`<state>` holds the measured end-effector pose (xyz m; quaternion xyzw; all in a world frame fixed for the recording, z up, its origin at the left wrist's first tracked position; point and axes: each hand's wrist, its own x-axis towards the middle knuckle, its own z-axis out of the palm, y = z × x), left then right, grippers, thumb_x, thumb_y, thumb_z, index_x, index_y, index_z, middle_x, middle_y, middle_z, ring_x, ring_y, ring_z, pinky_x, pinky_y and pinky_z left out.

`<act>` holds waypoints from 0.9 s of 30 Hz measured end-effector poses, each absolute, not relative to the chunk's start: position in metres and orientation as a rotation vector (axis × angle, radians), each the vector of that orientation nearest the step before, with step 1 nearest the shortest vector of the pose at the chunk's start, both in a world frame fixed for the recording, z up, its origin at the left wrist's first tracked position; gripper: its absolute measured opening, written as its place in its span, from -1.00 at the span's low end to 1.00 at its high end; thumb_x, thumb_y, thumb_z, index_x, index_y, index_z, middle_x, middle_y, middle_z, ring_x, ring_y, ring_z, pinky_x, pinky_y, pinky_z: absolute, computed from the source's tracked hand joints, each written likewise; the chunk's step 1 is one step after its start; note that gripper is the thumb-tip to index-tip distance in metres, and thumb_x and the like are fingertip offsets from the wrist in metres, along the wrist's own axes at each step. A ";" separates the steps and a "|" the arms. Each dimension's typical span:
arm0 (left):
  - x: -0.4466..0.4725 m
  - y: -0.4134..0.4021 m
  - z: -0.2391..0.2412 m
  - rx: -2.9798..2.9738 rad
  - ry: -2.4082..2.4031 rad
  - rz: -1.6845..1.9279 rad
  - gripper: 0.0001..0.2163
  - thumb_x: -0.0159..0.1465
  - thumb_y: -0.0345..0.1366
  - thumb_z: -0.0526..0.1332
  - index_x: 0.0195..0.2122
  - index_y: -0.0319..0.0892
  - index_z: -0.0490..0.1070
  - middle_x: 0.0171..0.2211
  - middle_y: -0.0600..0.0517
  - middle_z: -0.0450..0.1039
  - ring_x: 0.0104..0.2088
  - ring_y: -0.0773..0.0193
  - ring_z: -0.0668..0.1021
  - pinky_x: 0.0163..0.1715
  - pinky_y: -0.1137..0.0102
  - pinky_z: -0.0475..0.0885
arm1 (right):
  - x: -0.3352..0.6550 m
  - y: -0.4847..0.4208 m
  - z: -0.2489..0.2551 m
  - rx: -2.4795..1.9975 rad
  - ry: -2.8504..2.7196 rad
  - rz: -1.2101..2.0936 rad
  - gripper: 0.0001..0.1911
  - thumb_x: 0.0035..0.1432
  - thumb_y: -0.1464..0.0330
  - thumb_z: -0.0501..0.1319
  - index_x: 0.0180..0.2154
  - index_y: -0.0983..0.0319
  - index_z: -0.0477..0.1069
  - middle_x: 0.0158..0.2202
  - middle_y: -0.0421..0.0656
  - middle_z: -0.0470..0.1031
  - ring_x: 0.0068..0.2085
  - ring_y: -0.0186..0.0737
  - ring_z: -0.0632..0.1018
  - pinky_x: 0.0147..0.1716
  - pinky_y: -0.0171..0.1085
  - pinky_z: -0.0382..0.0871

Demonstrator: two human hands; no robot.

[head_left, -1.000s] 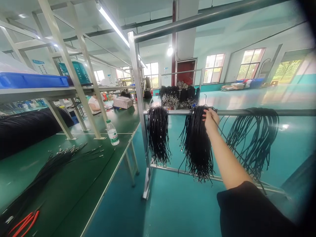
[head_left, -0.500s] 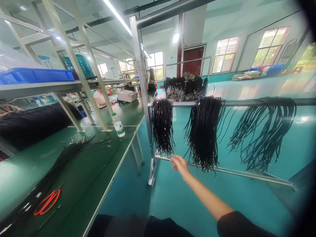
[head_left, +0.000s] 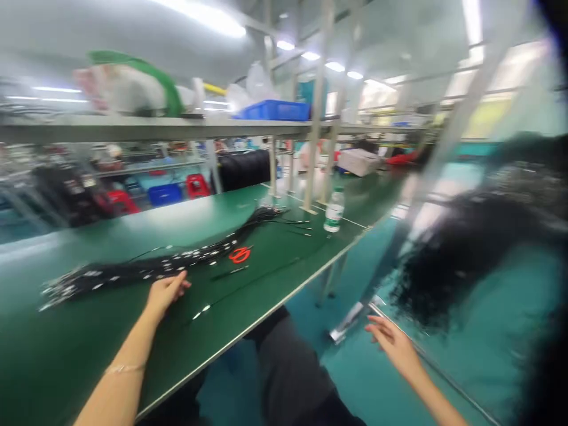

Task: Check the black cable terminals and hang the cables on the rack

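My left hand [head_left: 165,291] rests on the green table [head_left: 133,349], fingers loosely curled, right beside a long bundle of black cables with metal ends [head_left: 146,269]. Whether it grips a cable is blurred. My right hand [head_left: 393,343] hangs in the air off the table's edge, above the teal floor, fingers spread and holding nothing. Red-handled scissors [head_left: 240,254] lie on the table just past the bundle. Black cable bunches [head_left: 461,248] hang on a metal rack to the right, smeared by motion.
A plastic water bottle [head_left: 333,210] stands near the table's far edge by the shelf posts. A blue bin [head_left: 273,110] and bags sit on the upper shelf. Red and blue crates [head_left: 164,193] stand behind the table. A white box [head_left: 358,161] lies farther along.
The view swung left from the rack to the table. My right hand came down off the hanging cables and now hovers low. My left hand has come into view at the cable bundle.
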<state>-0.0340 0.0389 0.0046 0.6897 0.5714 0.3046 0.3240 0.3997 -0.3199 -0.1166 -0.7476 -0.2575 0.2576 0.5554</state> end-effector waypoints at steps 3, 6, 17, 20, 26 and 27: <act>-0.063 0.049 -0.017 1.683 1.475 0.820 -0.51 0.31 0.07 0.11 -0.42 -0.32 0.49 -0.65 0.09 0.31 -0.64 0.40 0.34 -0.57 0.46 0.28 | 0.391 -0.266 -0.095 -1.743 -0.858 0.598 -0.42 -0.02 -0.04 0.25 -0.10 0.25 0.39 -0.26 0.01 0.58 -0.36 -0.08 0.59 -0.41 -0.19 0.47; -0.063 0.061 -0.029 1.635 1.394 0.872 -0.48 0.24 0.13 0.15 -0.46 -0.31 0.50 -0.65 0.07 0.35 -0.64 0.42 0.33 -0.59 0.49 0.22 | 0.358 -0.198 -0.063 -1.702 -1.259 0.439 -0.54 0.18 0.04 0.15 -0.06 0.26 0.40 -0.25 -0.01 0.58 -0.31 -0.13 0.60 -0.40 -0.25 0.49; -0.056 0.068 -0.042 1.475 1.243 0.855 -0.58 0.28 -0.02 0.17 -0.44 -0.33 0.50 -0.48 -0.06 0.53 -0.72 0.50 0.28 -0.75 0.52 0.12 | 0.236 0.066 -0.025 -1.441 -2.221 0.098 -0.75 0.22 0.42 0.08 -0.19 0.16 0.53 -0.10 -0.08 0.54 -0.09 -0.08 0.49 -0.17 -0.16 0.44; -0.053 0.068 -0.042 1.412 1.193 0.853 -0.60 0.25 -0.02 0.21 -0.42 -0.34 0.51 -0.48 -0.09 0.54 -0.72 0.50 0.28 -0.77 0.54 0.13 | 0.228 0.092 -0.033 -1.435 -2.292 0.064 -0.85 0.16 0.40 0.16 -0.35 0.16 0.51 -0.23 -0.07 0.53 -0.17 -0.07 0.49 -0.29 -0.20 0.42; -0.050 0.068 -0.037 1.175 1.090 0.903 -0.47 0.25 0.12 0.17 -0.26 -0.39 0.48 -0.34 -0.22 0.56 -0.70 0.47 0.34 -0.78 0.54 0.14 | 0.251 0.092 -0.017 -1.397 -2.176 0.086 -0.76 0.30 0.21 0.01 -0.27 0.18 0.37 -0.28 -0.10 0.49 -0.30 -0.19 0.50 -0.32 -0.25 0.41; -0.051 0.068 -0.035 1.121 1.067 0.916 -0.42 0.26 0.17 0.12 -0.17 -0.39 0.45 -0.28 -0.25 0.55 -0.68 0.45 0.36 -0.78 0.53 0.16 | 0.261 0.087 -0.009 -1.390 -2.128 0.104 -0.72 0.32 0.17 -0.02 -0.23 0.18 0.35 -0.30 -0.10 0.48 -0.33 -0.21 0.50 -0.33 -0.25 0.41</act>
